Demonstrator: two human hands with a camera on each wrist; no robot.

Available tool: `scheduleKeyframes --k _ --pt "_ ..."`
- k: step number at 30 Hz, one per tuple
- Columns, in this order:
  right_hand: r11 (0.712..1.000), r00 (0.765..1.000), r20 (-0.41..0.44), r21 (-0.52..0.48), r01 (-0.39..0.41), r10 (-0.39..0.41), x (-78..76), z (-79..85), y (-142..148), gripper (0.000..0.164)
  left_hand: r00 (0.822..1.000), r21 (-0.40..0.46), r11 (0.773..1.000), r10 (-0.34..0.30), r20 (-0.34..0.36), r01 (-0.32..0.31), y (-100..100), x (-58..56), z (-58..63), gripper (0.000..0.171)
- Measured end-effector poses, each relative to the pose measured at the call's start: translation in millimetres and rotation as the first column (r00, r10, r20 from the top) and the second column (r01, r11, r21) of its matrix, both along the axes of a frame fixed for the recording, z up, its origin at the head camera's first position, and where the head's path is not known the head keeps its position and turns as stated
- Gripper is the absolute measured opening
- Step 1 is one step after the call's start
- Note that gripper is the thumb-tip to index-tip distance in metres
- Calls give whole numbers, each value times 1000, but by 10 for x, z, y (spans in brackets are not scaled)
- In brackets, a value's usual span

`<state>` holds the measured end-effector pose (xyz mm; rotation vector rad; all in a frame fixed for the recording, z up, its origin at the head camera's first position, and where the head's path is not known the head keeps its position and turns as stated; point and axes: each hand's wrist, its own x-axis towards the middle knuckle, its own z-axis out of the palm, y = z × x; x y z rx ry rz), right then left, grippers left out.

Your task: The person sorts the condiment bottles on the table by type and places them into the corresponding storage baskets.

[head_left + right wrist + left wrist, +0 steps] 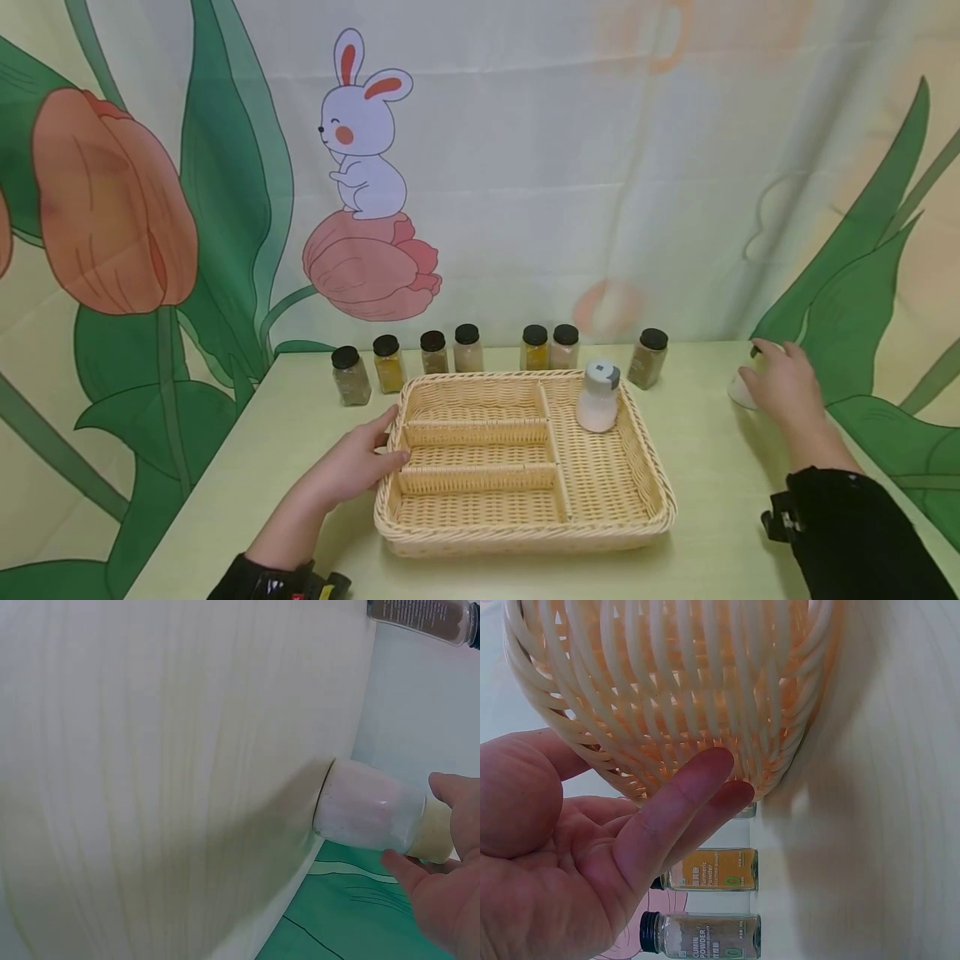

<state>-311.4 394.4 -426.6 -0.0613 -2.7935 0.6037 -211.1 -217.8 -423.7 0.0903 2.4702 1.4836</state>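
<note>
My left hand [358,461] grips the left rim of a divided wicker basket [525,533], thumb over the rim and fingers against the outer wall, as the left wrist view shows. A white bottle with a grey-marked top [597,400] stands in the back of the basket's right-hand compartment. At the table's far right, my right hand [783,387] holds the top of a whitish jar [367,804] with a cream lid [433,832]. In the right wrist view the thumb and fingers lie on opposite sides of that lid, and the jar's base meets the tabletop.
Several black-capped spice jars stand behind the basket, including a cumin jar [351,379] and a turmeric jar [388,365] at the left. Another brown spice jar [648,360] is behind the basket's right corner. A printed curtain [525,183] hangs along the table's back edge.
</note>
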Motion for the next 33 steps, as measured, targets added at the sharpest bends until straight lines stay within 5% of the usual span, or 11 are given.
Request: scheduleKeyframes --k 20,33 --pt "999 999 -9 -44 33 -33 -12 -32 55 51 1000 -14 1000 -3 -8 3 -2 1 -9 80" --pt "1000 1000 -16 11 12 -12 10 59 35 51 1000 -8 1000 -9 -1 9 -2 11 10 81"
